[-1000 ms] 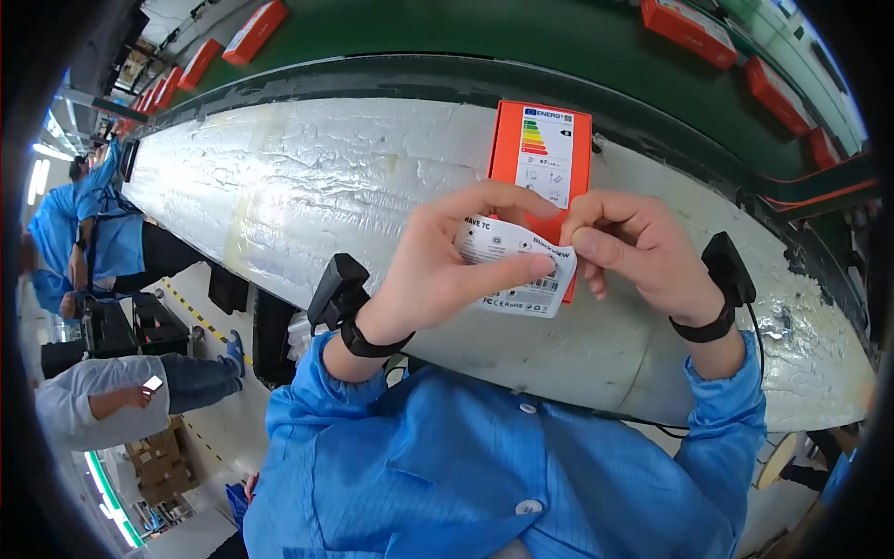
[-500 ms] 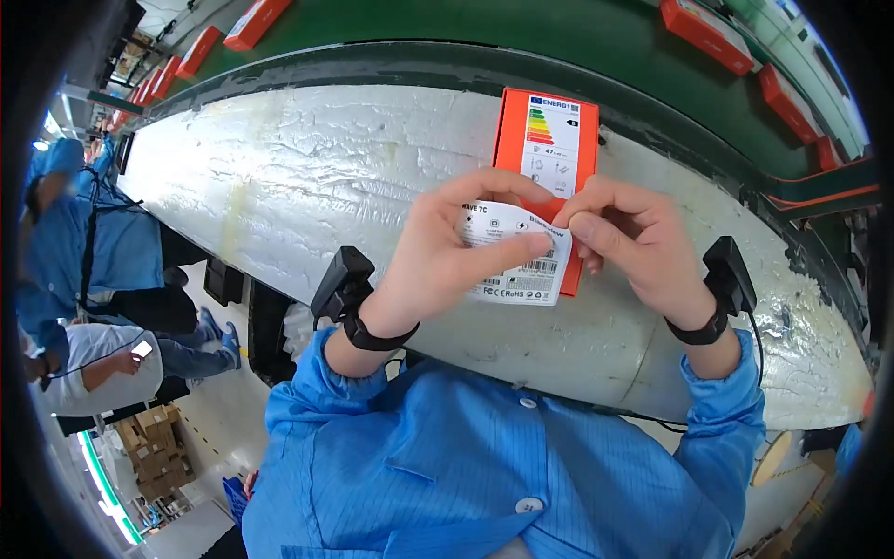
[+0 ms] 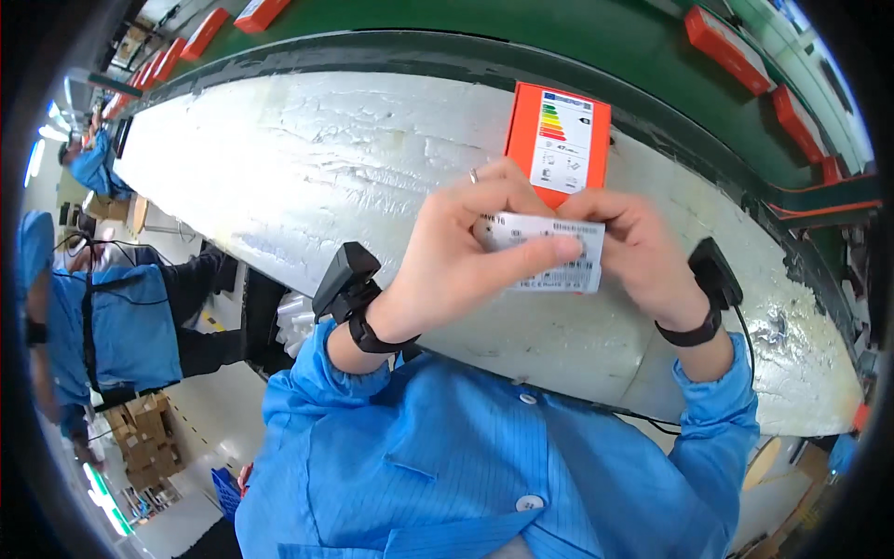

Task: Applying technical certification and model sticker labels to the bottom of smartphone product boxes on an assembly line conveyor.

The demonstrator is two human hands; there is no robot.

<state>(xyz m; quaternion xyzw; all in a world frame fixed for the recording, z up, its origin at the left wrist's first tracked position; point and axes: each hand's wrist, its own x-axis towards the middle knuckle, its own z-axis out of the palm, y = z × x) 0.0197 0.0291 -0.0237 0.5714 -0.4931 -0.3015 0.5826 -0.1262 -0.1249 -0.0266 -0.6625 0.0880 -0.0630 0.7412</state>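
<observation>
Between my hands is a white printed label [image 3: 535, 229] with black text and a barcode. My left hand [image 3: 475, 238] pinches it, thumb lying across its front and fingers behind. My right hand [image 3: 633, 242] is at the label's right edge; its fingertips are partly behind the label and blurred, so their grip is hard to see. Just beyond the hands, an orange box [image 3: 521, 126] lies on the bench. Its top bears a white sticker [image 3: 564, 140] with coloured energy bars. The near part of the box is hidden by my hands and the label.
A silvery, wrinkled covering spreads over the bench [image 3: 279, 168]. Past it runs a green conveyor belt [image 3: 559, 37] carrying several orange boxes [image 3: 726, 48]. To the left, a co-worker in blue [image 3: 130, 321] stands by the bench. Brown cartons [image 3: 146, 438] are stacked on the floor.
The label has tilted and shifted slightly right, with its right edge now straight rather than lifted at the corner. My right fingers have moved behind it. The box appears slightly farther right.
</observation>
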